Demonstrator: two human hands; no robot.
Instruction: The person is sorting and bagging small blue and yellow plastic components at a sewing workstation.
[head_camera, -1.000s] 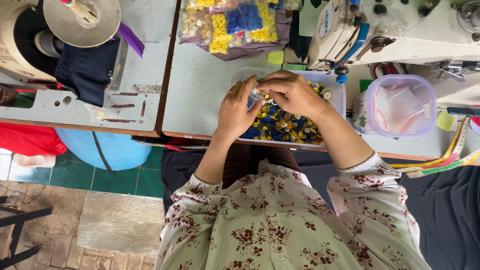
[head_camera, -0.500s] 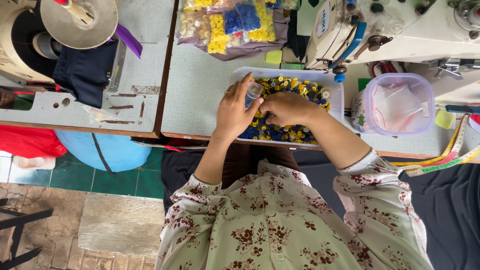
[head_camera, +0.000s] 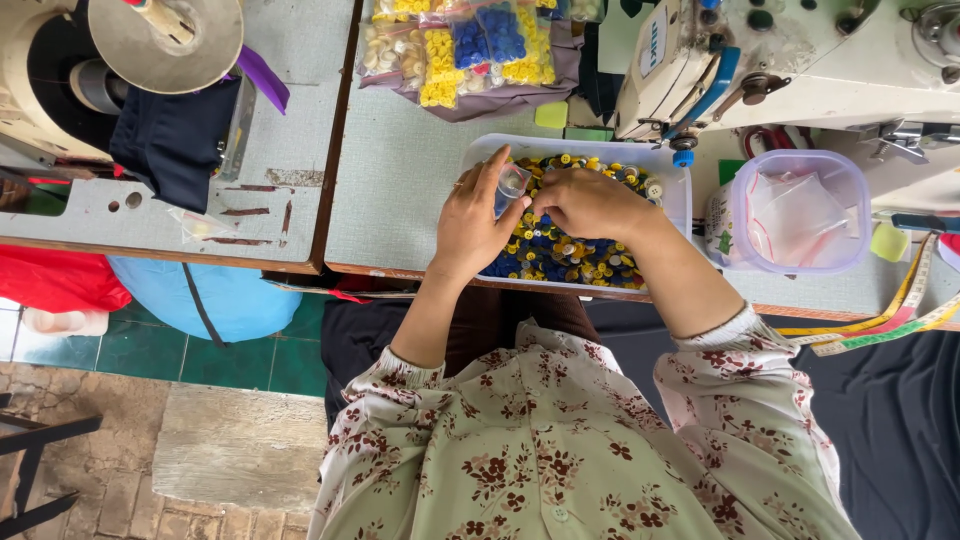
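While left hand (head_camera: 470, 225) is pinching small clear plastic bag (head_camera: 512, 183) over white tray of blue and yellow buttons (head_camera: 570, 152), right hand (head_camera: 590, 203) is curling closed at its mouth; bag looks light, limp, slippery, so grip is best at rim

Left hand (head_camera: 472, 222) and right hand (head_camera: 583, 203) meet, fingers curled.

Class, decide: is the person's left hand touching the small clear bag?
Touching. The head view shows the left hand with fingertips pinching the small clear bag above the white tray of buttons.
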